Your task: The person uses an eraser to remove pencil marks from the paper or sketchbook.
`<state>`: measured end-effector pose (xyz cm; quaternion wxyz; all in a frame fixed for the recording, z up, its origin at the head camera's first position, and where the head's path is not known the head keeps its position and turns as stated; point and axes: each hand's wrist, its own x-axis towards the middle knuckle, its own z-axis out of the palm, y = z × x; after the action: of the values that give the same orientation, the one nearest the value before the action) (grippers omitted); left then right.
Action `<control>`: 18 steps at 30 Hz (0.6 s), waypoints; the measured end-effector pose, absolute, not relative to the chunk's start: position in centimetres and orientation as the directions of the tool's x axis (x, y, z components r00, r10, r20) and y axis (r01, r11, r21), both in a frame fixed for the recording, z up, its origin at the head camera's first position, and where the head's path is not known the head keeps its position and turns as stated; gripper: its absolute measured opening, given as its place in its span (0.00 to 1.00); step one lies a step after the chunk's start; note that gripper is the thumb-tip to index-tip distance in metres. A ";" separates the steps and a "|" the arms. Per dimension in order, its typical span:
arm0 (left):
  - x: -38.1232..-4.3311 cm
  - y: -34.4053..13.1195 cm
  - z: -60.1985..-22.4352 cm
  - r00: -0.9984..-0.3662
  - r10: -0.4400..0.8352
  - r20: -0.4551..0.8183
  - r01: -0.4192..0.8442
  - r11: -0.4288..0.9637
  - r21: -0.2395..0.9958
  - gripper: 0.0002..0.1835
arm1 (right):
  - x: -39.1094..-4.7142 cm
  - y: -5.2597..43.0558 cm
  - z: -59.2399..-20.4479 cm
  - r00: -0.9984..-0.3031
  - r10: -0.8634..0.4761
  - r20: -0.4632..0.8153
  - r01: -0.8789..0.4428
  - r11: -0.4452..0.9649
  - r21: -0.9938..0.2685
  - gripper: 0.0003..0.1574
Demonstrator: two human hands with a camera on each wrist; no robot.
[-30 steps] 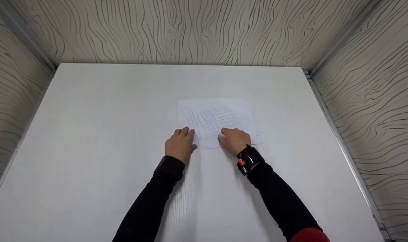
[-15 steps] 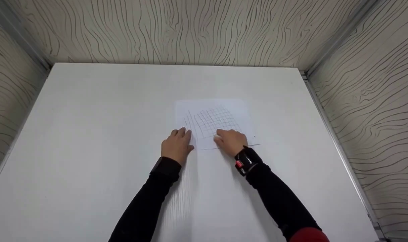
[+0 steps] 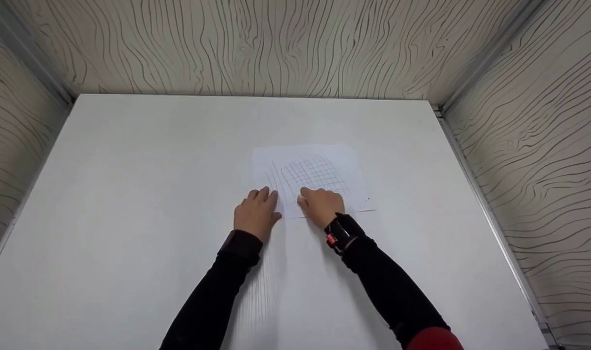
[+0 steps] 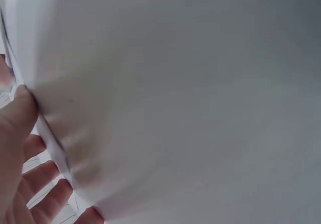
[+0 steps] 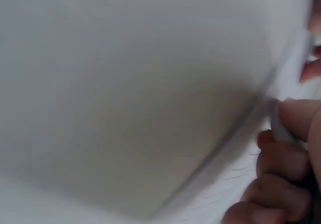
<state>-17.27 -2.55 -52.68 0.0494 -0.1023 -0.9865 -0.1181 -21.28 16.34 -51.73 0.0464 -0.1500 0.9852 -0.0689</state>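
Observation:
A white sheet of paper [image 3: 346, 150] lies on the table with a hand-drawn grid [image 3: 319, 172] and several slanting lines on its left side. My left hand [image 3: 256, 214] rests at the sheet's left edge, fingers spread forward and thumb out to the side; in the left wrist view its fingertips [image 4: 52, 199] touch the paper. My right hand [image 3: 323, 206] is bent into a loose fist at the front of the grid. Between its thumb and forefinger it pinches a small whitish block [image 5: 282, 123], mostly hidden by the fingers; its exact kind I cannot tell.
The white table [image 3: 154, 160] stretches around the paper, with patterned panels [image 3: 237, 48] behind and at both sides. A dark line [image 3: 366, 211] runs along the sheet's front, right of the hand. Black bands [image 3: 344, 232] are strapped on both wrists.
My right hand has shifted left along the front of the grid, still pinching the whitish block. The left hand stays at the paper's left edge. The head view has tilted slightly.

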 end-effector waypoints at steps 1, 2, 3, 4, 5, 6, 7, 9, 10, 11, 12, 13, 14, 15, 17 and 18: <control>-17.2 -2.6 -52.7 -0.974 0.189 0.122 0.212 0.952 0.223 0.29 | -21.2 17.0 -51.9 -0.955 -0.290 -0.060 -0.279 0.948 -0.153 0.16; -17.1 -2.6 -52.8 -0.975 0.188 0.122 0.212 0.952 0.223 0.29 | -21.2 17.8 -52.0 -0.963 -0.267 -0.047 -0.257 0.953 -0.158 0.16; -17.1 -2.6 -52.9 -0.974 0.187 0.124 0.211 0.952 0.222 0.29 | -21.1 18.8 -52.1 -0.970 -0.240 -0.037 -0.231 0.960 -0.160 0.16; -17.0 -2.7 -52.9 -0.975 0.184 0.125 0.208 0.953 0.222 0.29 | -21.1 19.7 -52.0 -0.978 -0.209 -0.027 -0.202 0.965 -0.165 0.17; -17.1 -2.7 -52.8 -0.975 0.180 0.127 0.205 0.954 0.220 0.29 | -21.1 20.7 -51.9 -0.983 -0.182 -0.007 -0.178 0.969 -0.169 0.17; -17.1 -2.7 -52.7 -0.976 0.177 0.128 0.202 0.955 0.219 0.29 | -21.1 21.5 -51.7 -0.987 -0.160 0.002 -0.158 0.972 -0.175 0.18; -17.1 -2.8 -52.6 -0.976 0.176 0.128 0.201 0.955 0.219 0.29 | -21.1 22.1 -51.6 -0.989 -0.147 0.006 -0.146 0.973 -0.181 0.18; -17.0 -2.8 -52.4 -0.976 0.180 0.120 0.203 0.953 0.223 0.29 | -21.0 22.9 -51.4 -0.990 -0.138 -0.008 -0.134 0.973 -0.190 0.18; -17.0 -2.9 -52.3 -0.976 0.184 0.112 0.206 0.952 0.227 0.29 | -20.9 23.1 -51.3 -0.990 -0.142 -0.017 -0.136 0.972 -0.193 0.18; -17.0 -3.0 -52.3 -0.977 0.189 0.101 0.208 0.951 0.231 0.29 | -20.8 23.2 -51.3 -0.989 -0.147 -0.024 -0.139 0.971 -0.194 0.18; -16.9 -3.1 -52.2 -0.977 0.193 0.090 0.209 0.950 0.233 0.29 | -20.7 23.1 -51.2 -0.988 -0.151 -0.033 -0.142 0.971 -0.190 0.17; -16.9 -3.2 -52.1 -0.978 0.197 0.074 0.209 0.950 0.231 0.29 | -20.6 22.9 -51.1 -0.988 -0.152 -0.041 -0.142 0.972 -0.187 0.17; -16.9 -3.3 -52.1 -0.979 0.198 0.057 0.206 0.952 0.228 0.29 | -20.5 22.7 -51.0 -0.987 -0.151 -0.045 -0.141 0.973 -0.181 0.16; -16.9 -3.4 -52.0 -0.979 0.198 0.042 0.202 0.954 0.222 0.28 | -20.4 22.3 -50.8 -0.987 -0.152 -0.046 -0.142 0.974 -0.175 0.16; -16.9 -3.5 -51.9 -0.981 0.190 0.024 0.191 0.957 0.217 0.26 | -20.3 21.3 -50.5 -0.986 -0.159 -0.052 -0.148 0.975 -0.164 0.16; -16.9 -3.5 -51.8 -0.982 0.186 0.026 0.187 0.958 0.217 0.25 | -20.2 20.7 -50.3 -0.984 -0.166 -0.059 -0.154 0.975 -0.160 0.16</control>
<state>-16.85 -3.53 -51.81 0.0027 -0.0944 -0.9894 -0.1100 -20.20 20.70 -50.27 0.0361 -0.0805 0.9931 -0.0776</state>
